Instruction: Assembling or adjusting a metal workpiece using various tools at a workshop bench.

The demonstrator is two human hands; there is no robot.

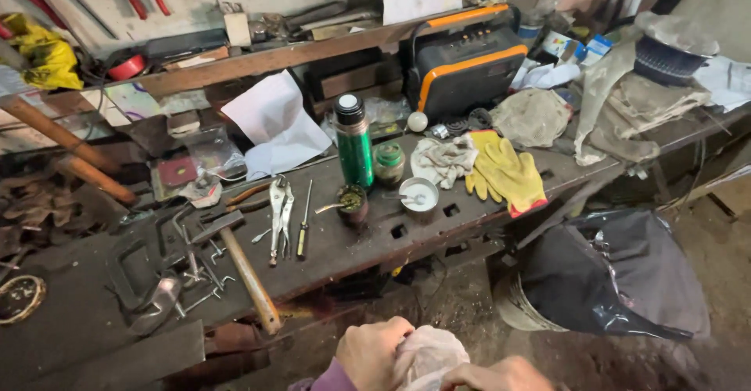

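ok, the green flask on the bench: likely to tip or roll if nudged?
The green flask stands upright, tall and narrow, so a push near the cap would probably tip it. Being round, it would likely roll on the bench. Its glossy body looks slippery.

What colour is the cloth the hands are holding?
The cloth is pale pinkish-white, seen in the head view.

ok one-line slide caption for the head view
Both hands, left and right, clutch a pale crumpled cloth below a cluttered dark metal workbench with a wooden-handled hammer and green flask.

Crumpled pale rag (426, 356) between hands
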